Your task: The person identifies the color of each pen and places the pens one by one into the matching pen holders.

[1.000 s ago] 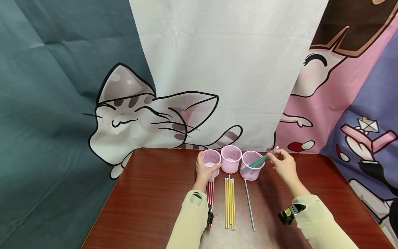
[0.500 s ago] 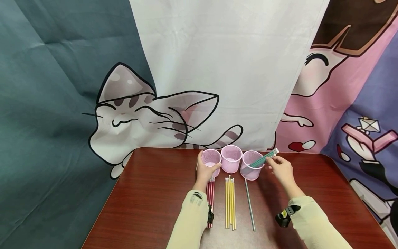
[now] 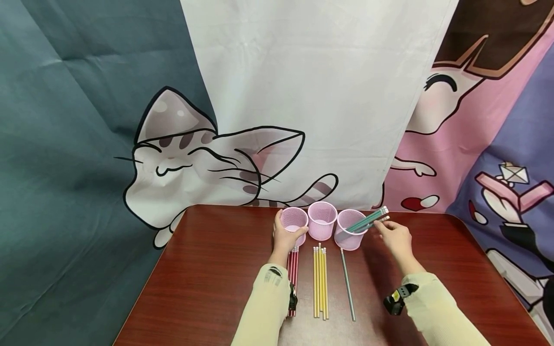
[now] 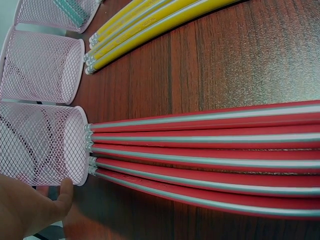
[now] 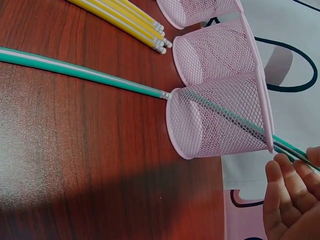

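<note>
Three pink mesh pencil cups stand side by side at the back of the table. My left hand [image 3: 284,238] holds the left pencil cup [image 4: 37,145], its thumb near the base in the left wrist view. Several green pencils [image 3: 368,219] lean inside the right pencil cup [image 3: 347,240], eraser ends past the rim. My right hand [image 3: 396,238] pinches one of them just beyond the rim; in the right wrist view its thumb and fingertips [image 5: 275,170] lie at the pencils. A single green pencil [image 5: 85,73] lies in front of that cup.
The middle pencil cup [image 3: 321,228] stands between the other two. Several yellow pencils [image 3: 320,283] lie before it, and several red pencils [image 4: 200,150] before the left cup, partly under my left arm. A printed cloth [image 3: 320,96] hangs behind the table [image 3: 207,269].
The right hand has shifted slightly about the green pencils' eraser ends. Their ends now fan apart, with one lower at the fingertips. The left hand stays on its cup.
</note>
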Tool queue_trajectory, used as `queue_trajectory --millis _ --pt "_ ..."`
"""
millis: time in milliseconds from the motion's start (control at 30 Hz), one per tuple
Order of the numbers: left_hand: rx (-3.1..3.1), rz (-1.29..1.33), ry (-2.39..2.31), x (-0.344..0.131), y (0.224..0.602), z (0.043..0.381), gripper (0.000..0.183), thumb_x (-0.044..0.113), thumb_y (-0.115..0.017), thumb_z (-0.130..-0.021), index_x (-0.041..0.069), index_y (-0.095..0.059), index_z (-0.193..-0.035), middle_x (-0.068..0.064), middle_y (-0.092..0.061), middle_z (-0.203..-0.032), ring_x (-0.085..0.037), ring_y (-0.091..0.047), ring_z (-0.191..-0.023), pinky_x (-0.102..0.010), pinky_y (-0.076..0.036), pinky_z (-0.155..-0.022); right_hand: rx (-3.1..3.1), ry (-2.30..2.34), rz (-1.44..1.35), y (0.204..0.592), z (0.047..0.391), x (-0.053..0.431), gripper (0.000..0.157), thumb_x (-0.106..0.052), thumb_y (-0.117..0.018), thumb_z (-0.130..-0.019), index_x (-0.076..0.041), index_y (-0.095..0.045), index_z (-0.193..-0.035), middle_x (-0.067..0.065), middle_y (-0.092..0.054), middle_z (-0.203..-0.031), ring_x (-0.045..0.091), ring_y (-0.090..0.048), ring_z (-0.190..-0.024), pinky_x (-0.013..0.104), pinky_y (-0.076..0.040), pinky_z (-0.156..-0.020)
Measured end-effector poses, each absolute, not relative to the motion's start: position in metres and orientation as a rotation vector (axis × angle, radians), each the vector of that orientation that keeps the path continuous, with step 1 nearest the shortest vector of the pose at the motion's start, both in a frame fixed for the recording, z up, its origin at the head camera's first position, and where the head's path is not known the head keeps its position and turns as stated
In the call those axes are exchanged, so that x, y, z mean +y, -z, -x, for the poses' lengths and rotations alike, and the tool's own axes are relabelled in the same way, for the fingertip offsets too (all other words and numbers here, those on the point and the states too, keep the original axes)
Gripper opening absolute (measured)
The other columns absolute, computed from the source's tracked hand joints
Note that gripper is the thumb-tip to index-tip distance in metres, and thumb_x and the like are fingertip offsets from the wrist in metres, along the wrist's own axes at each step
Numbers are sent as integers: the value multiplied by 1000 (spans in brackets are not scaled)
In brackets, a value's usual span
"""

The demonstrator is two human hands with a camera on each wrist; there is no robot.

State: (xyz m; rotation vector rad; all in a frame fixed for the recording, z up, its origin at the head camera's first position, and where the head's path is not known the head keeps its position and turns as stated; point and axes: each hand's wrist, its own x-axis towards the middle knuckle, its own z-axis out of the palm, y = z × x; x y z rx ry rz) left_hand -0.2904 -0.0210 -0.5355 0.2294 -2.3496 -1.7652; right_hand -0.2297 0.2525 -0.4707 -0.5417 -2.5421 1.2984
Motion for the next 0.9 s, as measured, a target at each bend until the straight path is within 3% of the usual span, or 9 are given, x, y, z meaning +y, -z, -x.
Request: queue_trajectory --millis 267,500,733,900 --pt "-2343 -211 1759 -20 533 289 97 25 -88 -57 22 -35 -138 -12 -42 -135 -33 -43 -119 -48 -35 -97 -2532 -1356 520 472 228 254 37 -28 -58 -90 5 -65 -106 10 -70 -77 3 -58 -61 19 -44 -52" --pt "-2334 -201 1753 -20 533 290 97 25 -88 -57 21 -35 -138 -13 -42 -135 -34 -43 -119 -48 -35 -97 -2515 -1414 531 474 223 251 37 -31 -58 -91 4 -67 -92 7 -68 -68 9 -60 -59 22 -44 -52" --pt "-2326 -191 1756 -20 534 289 97 24 -88 -57 21 -35 -138 -13 -42 -135 -34 -43 -118 -48 -35 -96 -2683 -1344 380 487 216 238 40 -32 -58 -89 0 -62 -66 3 -55 -50 14 -48 -51 28 -38 -48" --pt "-2324 -201 1769 -20 532 287 97 23 -88 -57 21 -35 -139 -14 -41 -136 -35 -43 -119 -49 -35 -97 -2860 -1365 244 510 212 225 33 -25 -64 -86 2 -61 -67 3 -56 -53 14 -49 -49 27 -41 -48"
